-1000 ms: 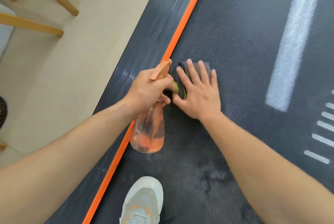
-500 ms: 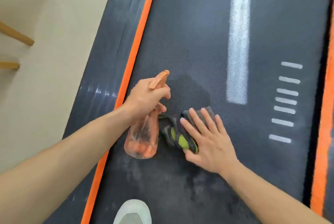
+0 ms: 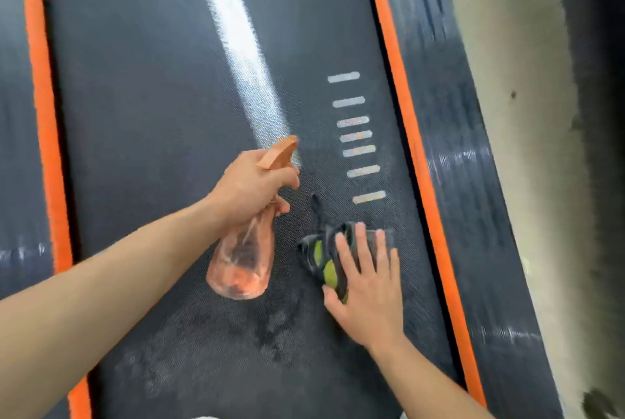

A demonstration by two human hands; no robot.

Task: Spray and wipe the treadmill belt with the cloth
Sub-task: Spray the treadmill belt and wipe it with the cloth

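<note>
The dark textured treadmill belt (image 3: 162, 121) fills the view, with a white stripe and several short white dashes on it. My left hand (image 3: 252, 187) grips the neck of a translucent orange spray bottle (image 3: 243, 259), nozzle pointing up and away. My right hand (image 3: 365, 276) lies flat, fingers spread, on a grey and lime-green cloth (image 3: 321, 253) pressed onto the belt near its right side. Damp blotches mark the belt just below the bottle and cloth.
Orange strips (image 3: 416, 155) border the belt on both sides, each with a dark ribbed side rail (image 3: 466, 182) outside it. Pale floor (image 3: 527, 114) lies beyond the right rail.
My right hand has slid the cloth to the right across the belt, toward the right orange strip. The view has swung right, so the left floor and my shoe are out of sight.
</note>
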